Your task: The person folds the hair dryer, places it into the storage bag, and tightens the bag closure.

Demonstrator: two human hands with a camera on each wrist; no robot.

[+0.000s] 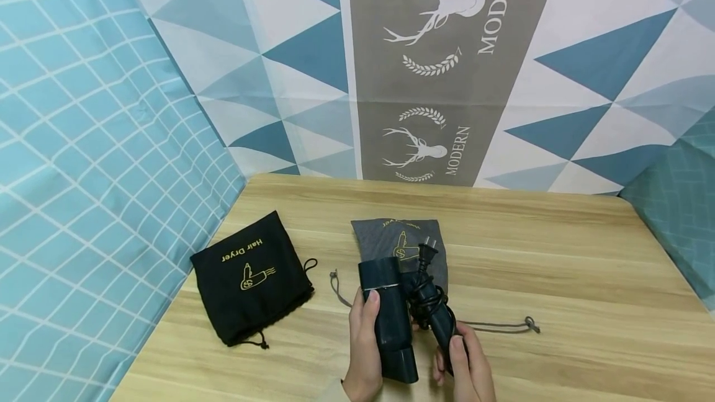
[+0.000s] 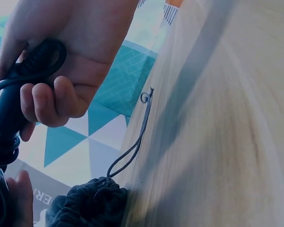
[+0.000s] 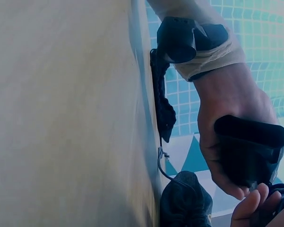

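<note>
Fingers of the left hand [image 1: 364,346] are wrapped round the thick barrel of a dark hair dryer [image 1: 391,318], parted only as far as its width, with the thumb lying along the upper side. Those of the right hand [image 1: 473,361] are bent more tightly, gripping the dryer's slimmer handle [image 1: 444,330] near its end. Black cord [image 1: 426,306] is wound about the handle, and a two-pronged plug [image 1: 427,256] sticks out beyond the coils, prongs toward the far edge of the wooden table [image 1: 586,265]. Both wrist views show the dryer held up off the tabletop; from the head it appears over the middle of the table's near half, covering part of a gray pouch [image 1: 371,241]. That pouch lies flat, well in from the left and right edges, with a yellow dryer drawing on it; one gray drawstring [image 1: 505,327] runs out toward the right edge and a shorter one [image 1: 337,287] toward the left. Close to the left edge, tilted, rests a black pouch [image 1: 251,281] marked "Hair Dryer" in yellow, its black cord loops at the side facing the gray one. Behind the far edge hangs patterned cloth [image 1: 419,147] with white deer heads, and pale blue gridded cloth [image 1: 95,129] borders the left edge.
</note>
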